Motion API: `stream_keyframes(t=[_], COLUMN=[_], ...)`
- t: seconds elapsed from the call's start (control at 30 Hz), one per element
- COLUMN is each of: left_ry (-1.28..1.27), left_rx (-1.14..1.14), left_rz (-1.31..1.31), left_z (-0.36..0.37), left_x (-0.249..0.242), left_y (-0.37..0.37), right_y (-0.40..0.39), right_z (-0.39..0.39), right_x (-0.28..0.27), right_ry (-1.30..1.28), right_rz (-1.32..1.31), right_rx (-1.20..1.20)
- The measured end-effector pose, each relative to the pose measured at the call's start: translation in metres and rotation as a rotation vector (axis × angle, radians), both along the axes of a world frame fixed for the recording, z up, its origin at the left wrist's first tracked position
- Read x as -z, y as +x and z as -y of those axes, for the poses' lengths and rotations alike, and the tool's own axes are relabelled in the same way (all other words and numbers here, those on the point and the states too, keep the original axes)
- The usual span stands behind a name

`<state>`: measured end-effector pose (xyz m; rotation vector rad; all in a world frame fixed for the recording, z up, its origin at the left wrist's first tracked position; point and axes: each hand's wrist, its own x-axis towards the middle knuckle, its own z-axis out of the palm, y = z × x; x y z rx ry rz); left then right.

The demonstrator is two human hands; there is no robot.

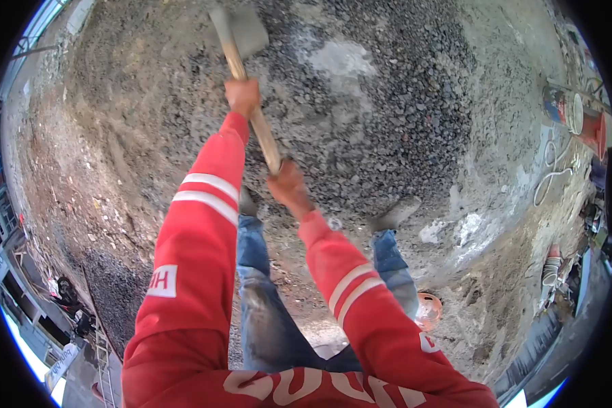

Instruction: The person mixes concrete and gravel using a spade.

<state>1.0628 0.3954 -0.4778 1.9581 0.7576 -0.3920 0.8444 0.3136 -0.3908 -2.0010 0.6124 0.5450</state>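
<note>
Red sleeves (204,204) — white stripes

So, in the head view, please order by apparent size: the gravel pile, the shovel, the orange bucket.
1. gravel pile
2. shovel, held in the left hand and right hand
3. orange bucket; the fisheye edge makes its size unsure.

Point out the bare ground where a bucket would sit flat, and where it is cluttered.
Bare dirt lies left of the left hand, beside the gravel. A smooth patch sits beyond the gravel at top right. The right edge is crowded: hose, barrel, debris. Both hands grip the shovel; the right hand is lower.
</note>
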Motion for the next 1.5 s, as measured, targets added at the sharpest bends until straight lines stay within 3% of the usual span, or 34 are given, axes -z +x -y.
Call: stream_keyframes(t=[0.03,0.07,0.1,0.13,0.17,0.23,0.33,0.37,0.4,0.5,0.6,0.63,0.7,0.73,0.83,0.87,0.93,1.0,1.1,1.17,1.2,1.27,1.3,1.33,1.4,1.5], left_ry=[0.035,0.070,0.218,0.370,0.374,0.170,0.183,0.138,0.119,0.051,-0.197,-0.298,-0.560,-0.573,-0.729,-0.729,-0.690,-0.637,-0.404,-0.322,-0.149,0.074,0.126,0.304,-0.050,-0.076], left_rx=[0.023,0.050,0.106,0.160,0.155,0.151,0.111,0.054,-0.010,-0.161,-0.278,-0.357,-0.470,-0.484,-0.486,-0.490,-0.273,-0.211,-0.072,-0.026,0.020,0.091,0.114,0.171,-0.086,0.005], left_rz=[-0.101,-0.191,-0.211,-0.225,-0.205,-0.478,-0.367,-0.443,-0.335,-0.140,-0.246,-0.351,-0.329,-0.330,-0.178,-0.170,0.088,0.278,0.371,0.331,0.329,0.090,-0.146,-0.219,-0.450,-0.511], left_z=[0.008,0.018,0.041,0.068,0.081,0.092,0.103,0.119,0.131,0.171,0.220,0.235,0.251,0.255,0.247,0.233,0.190,0.148,0.093,0.066,0.056,0.057,0.060,0.061,0.063,0.076], left_x=[0.053,0.079,0.068,0.057,0.045,0.008,-0.004,-0.031,-0.035,-0.059,-0.120,-0.149,-0.169,-0.179,-0.219,-0.234,-0.283,-0.298,-0.273,-0.227,-0.173,-0.082,-0.058,-0.040,-0.066,-0.080], left_y=[-0.048,-0.089,-0.119,-0.140,-0.130,-0.124,-0.144,-0.149,-0.166,-0.229,-0.276,-0.284,-0.312,-0.318,-0.316,-0.299,-0.235,-0.171,-0.103,-0.097,-0.114,-0.184,-0.243,-0.289,-0.304,-0.282], right_y=[-0.038,-0.064,-0.082,-0.087,-0.082,-0.088,-0.102,-0.119,-0.139,-0.181,-0.223,-0.231,-0.242,-0.248,-0.262,-0.243,-0.185,-0.117,-0.031,-0.035,-0.052,-0.128,-0.184,-0.195,-0.210,-0.204], right_z=[0.005,0.021,0.040,0.061,0.081,0.100,0.116,0.133,0.151,0.215,0.261,0.275,0.294,0.294,0.279,0.263,0.217,0.162,0.087,0.059,0.052,0.033,0.026,0.038,0.053,0.070], right_x=[0.006,0.003,-0.002,-0.014,-0.030,-0.048,-0.053,-0.054,-0.059,-0.124,-0.174,-0.185,-0.207,-0.213,-0.210,-0.209,-0.204,-0.196,-0.162,-0.131,-0.108,-0.062,-0.057,-0.085,-0.087,-0.108], right_ry=[-0.029,0.150,0.333,0.329,0.431,0.563,0.565,0.584,0.601,0.294,0.041,0.029,-0.007,-0.021,-0.156,-0.143,-0.093,-0.028,0.026,0.047,0.075,0.050,-0.001,0.037,-0.017,0.029], right_rz=[-0.019,-0.266,-0.504,-0.496,-0.507,-0.530,-0.551,-0.566,-0.589,-0.350,-0.359,-0.374,-0.439,-0.443,-0.343,-0.300,-0.155,0.082,0.124,0.140,0.103,-0.075,-0.216,-0.459,-0.473,-0.344], right_rx=[-0.026,0.049,0.127,0.128,0.206,0.278,0.227,0.209,0.193,-0.309,-0.257,-0.261,-0.250,-0.263,-0.174,-0.160,-0.145,-0.151,-0.056,-0.050,-0.021,0.026,0.042,0.041,-0.044,-0.073])
